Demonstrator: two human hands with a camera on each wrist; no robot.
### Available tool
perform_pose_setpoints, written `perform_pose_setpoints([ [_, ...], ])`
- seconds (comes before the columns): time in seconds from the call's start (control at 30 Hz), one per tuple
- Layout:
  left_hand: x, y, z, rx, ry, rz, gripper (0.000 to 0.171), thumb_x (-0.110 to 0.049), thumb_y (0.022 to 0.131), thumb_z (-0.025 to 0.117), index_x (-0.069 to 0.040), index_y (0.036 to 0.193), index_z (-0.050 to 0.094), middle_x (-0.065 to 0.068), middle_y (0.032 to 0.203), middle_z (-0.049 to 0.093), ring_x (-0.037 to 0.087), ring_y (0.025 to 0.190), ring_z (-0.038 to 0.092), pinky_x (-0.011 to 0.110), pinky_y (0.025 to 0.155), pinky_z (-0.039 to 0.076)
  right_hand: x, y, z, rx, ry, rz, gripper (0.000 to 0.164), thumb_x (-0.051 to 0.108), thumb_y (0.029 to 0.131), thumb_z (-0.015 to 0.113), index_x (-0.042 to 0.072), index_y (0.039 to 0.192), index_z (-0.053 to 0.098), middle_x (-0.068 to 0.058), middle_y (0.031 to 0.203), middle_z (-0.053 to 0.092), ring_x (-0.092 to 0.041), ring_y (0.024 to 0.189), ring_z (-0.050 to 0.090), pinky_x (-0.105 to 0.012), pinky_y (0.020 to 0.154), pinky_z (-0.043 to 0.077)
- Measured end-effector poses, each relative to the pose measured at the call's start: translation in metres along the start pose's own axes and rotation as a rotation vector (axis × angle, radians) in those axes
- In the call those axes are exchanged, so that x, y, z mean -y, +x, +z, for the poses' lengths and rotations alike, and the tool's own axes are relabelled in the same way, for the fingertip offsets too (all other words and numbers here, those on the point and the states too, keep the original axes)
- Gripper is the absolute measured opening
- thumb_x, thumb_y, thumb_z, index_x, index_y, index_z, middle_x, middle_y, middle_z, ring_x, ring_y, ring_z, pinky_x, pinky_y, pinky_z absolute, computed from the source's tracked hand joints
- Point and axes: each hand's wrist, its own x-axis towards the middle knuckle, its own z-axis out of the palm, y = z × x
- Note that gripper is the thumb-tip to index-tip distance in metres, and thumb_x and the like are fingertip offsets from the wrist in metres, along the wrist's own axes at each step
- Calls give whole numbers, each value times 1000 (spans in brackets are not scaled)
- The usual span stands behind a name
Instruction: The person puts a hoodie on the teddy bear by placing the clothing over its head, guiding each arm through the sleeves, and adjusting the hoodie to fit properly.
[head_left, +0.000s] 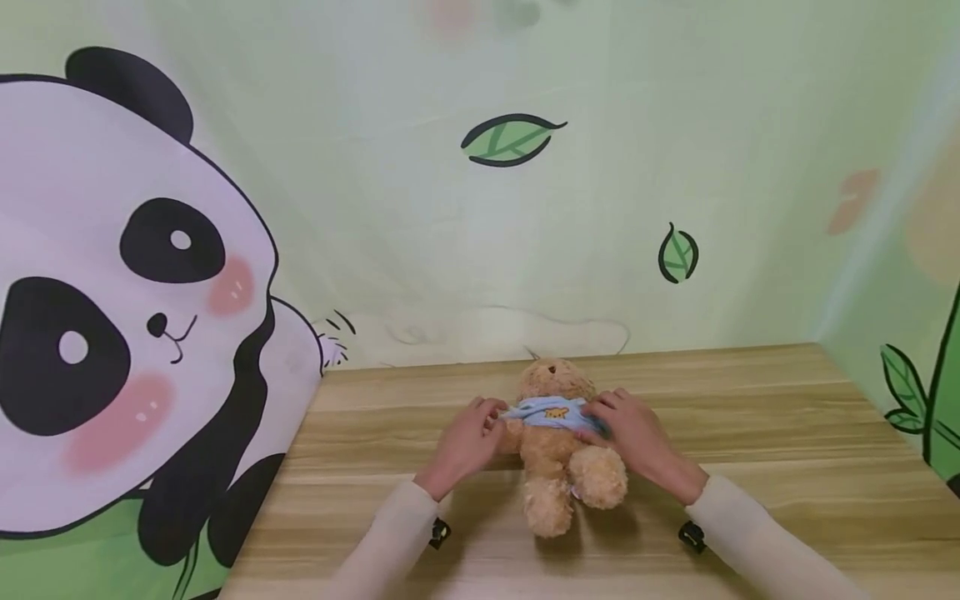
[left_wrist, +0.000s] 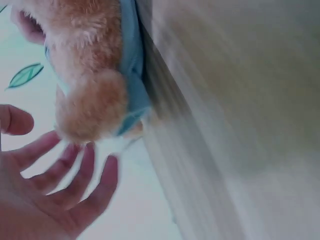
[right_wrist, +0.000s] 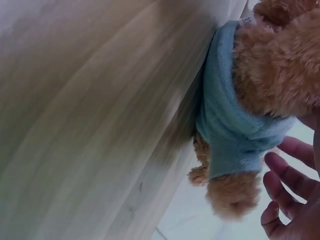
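A light-brown plush teddy bear (head_left: 551, 457) lies on its back on the wooden table, head away from me and legs towards me. It wears a light-blue shirt (head_left: 542, 412) with a small yellow figure on the chest. My left hand (head_left: 467, 442) is beside the bear's arm on the left. In the left wrist view its fingers (left_wrist: 82, 172) are spread and loosely bent, the fingertips right at the paw, the thumb apart. With thumb and fingers, my right hand (head_left: 636, 437) pinches the shirt's edge on the other side. In the right wrist view its other fingers (right_wrist: 282, 195) curve loosely below the shirt.
The wood-grain table (head_left: 360, 467) reaches back to a pale green printed wall cloth (head_left: 375, 208). A large panda (head_left: 180, 167) is printed at the left, and green leaves (head_left: 510, 142) are printed behind. Dark wrist straps (head_left: 692, 536) show at the sleeves.
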Motion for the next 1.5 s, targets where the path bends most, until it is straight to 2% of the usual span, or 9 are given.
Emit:
perform_pose_setpoints([
  [0.17,15,-7,-4,106,-157,-51,36,-23,101,40,-9,128,61,12,119,65,25,102,64,39,82,53,4,5,0,-31,56,-81,34,25,77,82,10,106,71,-6,96,68,-22,85,63,-39,73,53],
  [0.33,25,-8,0,202,-471,-71,36,-6,99,47,-2,134,54,22,129,56,30,101,65,41,78,59,12,1,0,69,342,-56,30,8,82,75,3,111,68,-13,107,65,-24,91,62,-36,77,53],
  [0.5,32,-6,4,214,-623,-103,38,4,96,52,-1,134,54,22,131,55,29,100,66,45,84,58,12,1,3,26,211,-112,33,16,80,78,10,112,71,-10,110,66,-24,97,63,-39,79,53],
  [0.73,28,6,11,186,-455,22,25,3,88,67,-6,111,65,13,122,64,28,113,61,37,89,55,7,1,8,11,174,-133,34,20,79,79,11,110,72,-9,108,67,-23,93,65,-38,75,55],
  [0.9,23,15,19,268,-507,71,22,9,86,64,-6,98,54,10,140,56,33,134,49,45,105,46,2,1,10,14,196,-123,34,19,77,80,10,108,72,-9,108,67,-24,94,67,-39,77,56],
  [1.03,20,20,19,324,-480,84,34,3,88,66,-12,117,55,9,148,49,33,140,43,48,110,41,-2,1,10,-2,199,-151,35,17,75,82,8,107,71,-10,107,68,-25,92,67,-39,76,56],
  [1.2,15,23,13,383,-298,76,63,-12,91,68,-27,147,44,9,157,36,33,143,36,52,113,35,-3,4,9,-19,196,-192,38,14,72,84,7,107,71,-12,105,68,-27,90,67,-40,73,56],
  [1.33,10,25,12,407,-170,121,65,-15,91,68,-20,150,41,15,156,34,36,142,37,53,113,35,-1,4,9,-28,206,-194,38,13,71,84,7,106,71,-12,105,68,-26,89,67,-39,72,56],
  [1.5,7,26,19,345,-117,188,47,-10,90,69,-7,133,51,14,136,50,31,128,50,45,108,42,2,1,11,-31,221,-207,37,12,72,84,7,106,71,-11,103,67,-22,85,66,-35,69,55],
])
